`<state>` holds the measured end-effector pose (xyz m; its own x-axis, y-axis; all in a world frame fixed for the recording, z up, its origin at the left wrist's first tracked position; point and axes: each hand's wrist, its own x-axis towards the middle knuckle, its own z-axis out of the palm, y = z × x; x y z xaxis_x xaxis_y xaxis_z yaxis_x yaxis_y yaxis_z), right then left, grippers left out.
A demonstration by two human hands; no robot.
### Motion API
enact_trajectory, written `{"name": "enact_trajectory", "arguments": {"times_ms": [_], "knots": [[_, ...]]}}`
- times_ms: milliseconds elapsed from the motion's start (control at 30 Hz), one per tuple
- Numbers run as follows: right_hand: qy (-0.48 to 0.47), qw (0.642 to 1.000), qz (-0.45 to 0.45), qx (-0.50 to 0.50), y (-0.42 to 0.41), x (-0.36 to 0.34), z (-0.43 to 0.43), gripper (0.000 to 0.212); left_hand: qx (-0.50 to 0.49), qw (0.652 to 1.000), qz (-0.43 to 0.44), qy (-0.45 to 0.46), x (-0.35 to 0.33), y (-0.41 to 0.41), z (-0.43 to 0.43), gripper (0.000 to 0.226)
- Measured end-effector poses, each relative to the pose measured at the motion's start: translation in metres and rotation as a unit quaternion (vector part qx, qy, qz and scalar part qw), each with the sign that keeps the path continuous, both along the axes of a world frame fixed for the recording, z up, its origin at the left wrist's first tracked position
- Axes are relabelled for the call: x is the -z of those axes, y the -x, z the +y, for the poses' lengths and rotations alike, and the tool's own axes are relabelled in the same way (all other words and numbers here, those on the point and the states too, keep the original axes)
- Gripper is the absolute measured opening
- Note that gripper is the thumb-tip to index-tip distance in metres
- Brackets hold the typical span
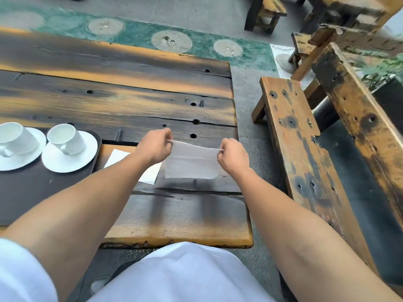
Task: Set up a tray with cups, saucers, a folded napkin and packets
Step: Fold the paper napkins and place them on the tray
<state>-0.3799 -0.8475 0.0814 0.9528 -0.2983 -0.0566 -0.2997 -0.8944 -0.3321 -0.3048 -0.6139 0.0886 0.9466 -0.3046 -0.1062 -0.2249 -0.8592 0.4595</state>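
Note:
A white napkin [192, 163] hangs in the air above the table's right part. My left hand [156, 147] pinches its upper left corner and my right hand [234, 156] pinches its upper right corner. A dark tray [32, 192] lies at the left. Two white cups [66, 139] [16, 138] stand on it, each on a white saucer [69, 163] [24, 159]. More white paper [150, 174] lies flat on the table beneath my left forearm, partly hidden. I see no packets.
The scorched plank table [122, 101] extends far and left. A wooden bench [305, 153] runs along the right side across a narrow gap of grey floor. More wooden furniture [266, 12] stands at the back right.

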Motion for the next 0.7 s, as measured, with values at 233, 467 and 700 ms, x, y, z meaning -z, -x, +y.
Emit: {"name": "enact_trajectory", "arguments": {"times_ms": [233,467,700], "knots": [[-0.003,0.999,0.030,-0.017,0.011,0.008,0.010,0.008,0.021,0.998,0.049,-0.012,0.012,0.015,0.013,0.004],[-0.047,0.989,0.139,-0.026,0.049,0.050,0.016,0.011,0.041,0.990,0.124,-0.043,0.056,0.057,0.028,0.008],[-0.065,0.979,0.188,-0.040,0.067,0.078,0.016,0.009,0.028,0.979,0.192,-0.068,0.088,0.073,0.037,0.009]]}}
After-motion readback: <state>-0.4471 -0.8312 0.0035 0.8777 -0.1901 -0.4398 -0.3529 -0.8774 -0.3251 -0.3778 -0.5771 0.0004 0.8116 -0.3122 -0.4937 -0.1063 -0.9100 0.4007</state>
